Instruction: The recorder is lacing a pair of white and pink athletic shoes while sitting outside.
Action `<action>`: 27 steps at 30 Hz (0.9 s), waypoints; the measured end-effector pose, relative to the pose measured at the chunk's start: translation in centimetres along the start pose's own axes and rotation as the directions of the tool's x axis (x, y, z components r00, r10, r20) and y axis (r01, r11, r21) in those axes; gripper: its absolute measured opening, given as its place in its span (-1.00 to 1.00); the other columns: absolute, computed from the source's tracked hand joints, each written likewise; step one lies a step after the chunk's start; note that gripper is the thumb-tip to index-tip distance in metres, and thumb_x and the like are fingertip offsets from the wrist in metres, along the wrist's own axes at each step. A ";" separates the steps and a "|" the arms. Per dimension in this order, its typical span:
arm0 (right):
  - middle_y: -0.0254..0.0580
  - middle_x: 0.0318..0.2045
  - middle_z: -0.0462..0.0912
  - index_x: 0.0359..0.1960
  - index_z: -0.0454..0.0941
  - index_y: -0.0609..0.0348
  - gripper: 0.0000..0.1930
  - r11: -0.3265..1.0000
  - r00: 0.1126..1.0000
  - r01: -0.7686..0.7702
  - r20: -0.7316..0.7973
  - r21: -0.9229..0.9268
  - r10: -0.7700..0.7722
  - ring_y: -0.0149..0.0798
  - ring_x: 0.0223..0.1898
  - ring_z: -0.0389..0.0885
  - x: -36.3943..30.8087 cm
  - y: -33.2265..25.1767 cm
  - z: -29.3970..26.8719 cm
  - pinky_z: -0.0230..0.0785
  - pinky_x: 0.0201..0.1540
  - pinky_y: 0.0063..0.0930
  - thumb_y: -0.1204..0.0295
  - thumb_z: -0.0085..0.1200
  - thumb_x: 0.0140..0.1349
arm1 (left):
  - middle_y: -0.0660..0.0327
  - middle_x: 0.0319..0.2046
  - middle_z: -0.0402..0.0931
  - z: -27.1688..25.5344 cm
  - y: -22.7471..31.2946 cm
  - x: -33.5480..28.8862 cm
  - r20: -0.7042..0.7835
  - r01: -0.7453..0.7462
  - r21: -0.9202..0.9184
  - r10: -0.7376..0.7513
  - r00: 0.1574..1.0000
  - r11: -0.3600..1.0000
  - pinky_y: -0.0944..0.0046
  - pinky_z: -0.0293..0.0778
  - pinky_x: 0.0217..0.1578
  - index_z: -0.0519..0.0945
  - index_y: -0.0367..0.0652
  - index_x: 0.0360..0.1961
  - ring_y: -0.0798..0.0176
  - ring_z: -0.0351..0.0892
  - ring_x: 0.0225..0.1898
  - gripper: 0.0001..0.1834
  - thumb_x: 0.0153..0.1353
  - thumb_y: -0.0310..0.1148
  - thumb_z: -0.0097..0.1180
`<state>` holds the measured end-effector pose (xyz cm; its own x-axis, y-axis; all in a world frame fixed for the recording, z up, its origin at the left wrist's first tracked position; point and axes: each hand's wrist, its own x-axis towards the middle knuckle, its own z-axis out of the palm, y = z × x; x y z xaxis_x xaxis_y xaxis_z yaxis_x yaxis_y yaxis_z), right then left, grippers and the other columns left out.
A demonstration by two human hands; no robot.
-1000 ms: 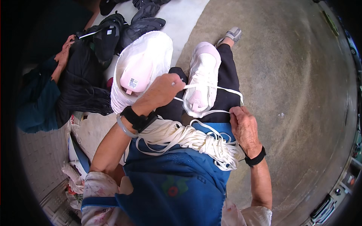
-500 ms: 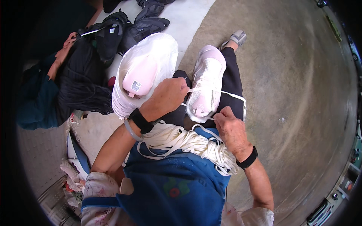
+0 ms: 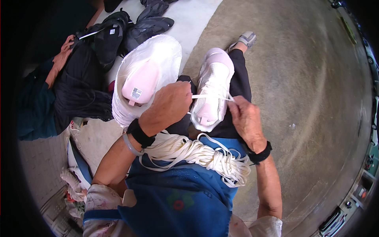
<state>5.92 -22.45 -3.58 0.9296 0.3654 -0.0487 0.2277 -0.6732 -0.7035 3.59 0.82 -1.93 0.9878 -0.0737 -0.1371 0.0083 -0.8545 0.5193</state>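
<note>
Landmark: white shoe (image 3: 213, 93), lying sole-down on the person's lap over dark trousers (image 3: 241, 75), toe pointing away from the body.

Left hand (image 3: 169, 103) just left of the shoe; fingers closed in a pinch on one end of a flat white lace (image 3: 209, 96); lace runs straight across the shoe's upper, taut. Right hand (image 3: 244, 118) at the shoe's right edge, near the heel end; fingers together on the other end of the same lace; exact fingertip contact partly hidden by the knuckles.

Bundle of loose white laces (image 3: 197, 152) draped over a blue apron (image 3: 177, 193), just below the shoe's heel; many strands, tangled loosely. Second shoe in a white bag (image 3: 146, 79), left of the landmark, pink insole upward. Dark shoes (image 3: 138, 23) further left and beyond, on the pale floor; another person's hand (image 3: 65, 49) and dark sleeve well to the left. Black bands on both wrists.

Handling judgement: lace is light, soft, limp unless held under tension; likely slips if pinched loosely; best gripped close to its stiff tip for threading. Shoe looks light, upper soft and yielding, sole firmer; steady it by the sole edge or heel rather than the mesh; lap support is unstable, could roll sideways.
</note>
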 end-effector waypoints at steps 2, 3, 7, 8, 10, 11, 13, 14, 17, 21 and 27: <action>0.07 -0.38 0.62 -0.34 0.57 0.24 -0.93 0.996 0.994 0.088 -0.063 -0.023 -0.090 0.10 -0.35 0.61 0.2 0.5 -0.9 0.47 -0.34 -0.17 0.56 0.07 0.15 | -0.05 -0.44 0.52 0.4 -0.1 0.0 -0.018 -0.044 0.027 0.045 0.999 0.999 -0.03 0.40 -0.33 0.49 -0.25 -0.40 -0.18 0.51 -0.35 -0.91 0.17 -0.46 -0.01; 0.08 -0.36 0.62 -0.31 0.57 0.24 -0.91 0.991 0.993 0.112 -0.034 -0.077 -0.115 0.09 -0.33 0.62 0.0 0.7 -0.7 0.49 -0.32 -0.18 0.57 0.05 0.17 | -0.05 -0.43 0.52 0.9 -0.1 0.1 0.023 -0.043 0.038 0.043 0.999 0.998 -0.03 0.39 -0.32 0.49 -0.25 -0.41 -0.18 0.50 -0.34 -0.90 0.18 -0.45 -0.02; 0.09 -0.30 0.63 -0.18 0.55 0.25 -0.84 0.953 0.939 0.294 -0.161 -0.073 -0.302 0.05 -0.31 0.65 -0.5 1.5 0.0 0.53 -0.29 -0.22 0.58 0.02 0.21 | -0.02 -0.40 0.54 1.6 0.3 0.4 0.094 0.016 0.061 -0.021 0.995 0.998 -0.01 0.41 -0.26 0.51 -0.25 -0.32 -0.15 0.52 -0.29 -0.87 0.22 -0.44 -0.07; 0.09 -0.30 0.63 -0.18 0.55 0.25 -0.84 0.953 0.940 0.296 -0.157 -0.068 -0.303 0.05 -0.31 0.65 -0.8 1.1 -0.3 0.53 -0.29 -0.22 0.58 0.02 0.21 | -0.02 -0.40 0.54 1.3 -0.1 0.1 0.095 0.022 0.062 -0.028 0.995 0.998 -0.01 0.41 -0.26 0.51 -0.25 -0.32 -0.15 0.52 -0.29 -0.87 0.22 -0.44 -0.07; 0.08 -0.27 0.64 -0.11 0.52 0.24 -0.80 0.997 0.998 0.062 -0.002 -0.053 -0.062 0.05 -0.31 0.66 -2.0 -0.4 -1.6 0.55 -0.30 -0.24 0.57 0.01 0.23 | 0.00 -0.38 0.56 0.4 -0.7 -0.3 -0.105 -0.231 0.013 0.231 0.967 0.973 0.10 0.46 -0.30 0.51 -0.26 -0.19 -0.10 0.56 -0.32 -0.81 0.27 -0.46 -0.12; -0.05 -0.48 0.56 -0.08 0.52 0.20 -0.80 0.995 0.996 0.090 -0.001 -0.052 -0.090 -0.09 -0.42 0.65 -2.9 -0.3 -1.7 0.48 -0.45 -0.32 0.52 0.02 0.26 | 0.00 -0.38 0.56 -0.4 0.0 -0.5 -0.105 -0.234 0.010 0.234 0.967 0.972 0.10 0.46 -0.30 0.51 -0.26 -0.19 -0.10 0.56 -0.32 -0.81 0.27 -0.46 -0.12; -0.07 -0.47 0.54 -0.08 0.52 0.19 -0.78 0.976 0.995 0.100 0.042 -0.194 -0.093 -0.08 -0.44 0.64 -4.4 -0.8 -1.9 0.49 -0.46 -0.31 0.53 0.04 0.23 | 0.00 -0.37 0.57 -2.3 1.7 -1.5 -0.221 -0.080 -0.313 0.010 0.975 0.946 0.23 0.49 -0.36 0.49 -0.28 -0.10 -0.03 0.58 -0.41 -0.76 0.31 -0.46 -0.17; -0.10 -0.45 0.53 -0.08 0.52 0.18 -0.77 0.938 0.992 0.115 0.086 -0.327 -0.092 -0.08 -0.45 0.63 -5.0 -1.1 -2.0 0.49 -0.46 -0.29 0.54 0.06 0.21 | 0.00 -0.37 0.57 -2.2 1.5 -1.9 -0.224 -0.081 -0.313 0.009 0.975 0.946 0.23 0.49 -0.36 0.49 -0.28 -0.10 -0.03 0.58 -0.41 -0.76 0.31 -0.46 -0.17; -0.18 -0.30 0.51 -0.09 0.53 0.14 -0.73 0.911 0.994 0.098 0.083 -0.400 -0.070 -0.09 -0.46 0.62 -6.3 -1.6 -1.6 0.50 -0.45 -0.27 0.54 0.10 0.14 | -0.02 -0.40 0.58 -2.4 1.1 -2.6 -0.123 -0.175 -0.360 0.139 0.983 0.917 0.29 0.46 -0.43 0.49 -0.28 -0.12 0.01 0.56 -0.49 -0.77 0.33 -0.43 -0.18; -0.19 -0.22 0.47 -0.13 0.54 0.16 -0.75 0.887 0.978 0.192 0.158 -0.420 -0.137 -0.11 -0.44 0.62 -6.5 -2.3 -0.4 0.52 -0.43 -0.30 0.56 0.09 0.11 | -0.05 -0.41 0.56 -0.2 0.0 -2.7 0.202 0.144 -0.454 -0.055 0.978 0.879 0.17 0.44 -0.37 0.48 -0.31 -0.17 -0.07 0.54 -0.44 -0.79 0.30 -0.40 -0.12; -0.11 -0.33 0.40 -0.37 0.45 0.23 -0.89 0.881 0.951 0.279 0.236 -0.382 -0.200 -0.17 -0.41 0.60 -5.7 -1.7 0.0 0.50 -0.42 -0.32 0.59 0.03 0.02 | -0.08 -0.41 0.56 0.3 -0.6 -2.3 0.126 0.070 -0.275 -0.036 0.991 0.959 0.08 0.43 -0.30 0.52 -0.32 -0.29 -0.15 0.55 -0.35 -0.79 0.26 -0.36 -0.01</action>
<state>0.23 -23.44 -2.07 0.7704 0.6333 -0.0730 0.5711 -0.7365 -0.3625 1.28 1.28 -2.20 0.9594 -0.1068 -0.2610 0.1199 -0.6831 0.7204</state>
